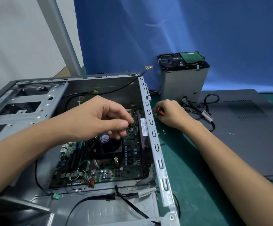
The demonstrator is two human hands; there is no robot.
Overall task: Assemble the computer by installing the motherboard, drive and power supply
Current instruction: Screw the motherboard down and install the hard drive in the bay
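Open case (161, 175), motherboard (129, 172) printed "Dual DDR3", left hand (98, 116) pinched, contents unclear, right hand (171, 115) gripping screwdriver (161, 112)

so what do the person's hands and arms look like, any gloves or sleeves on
Both are bare. The left hand and the right hand wear no gloves, and no ring, watch or wristband shows. The left forearm and the right forearm are uncovered right to the picture's edge, so no sleeve comes into view.
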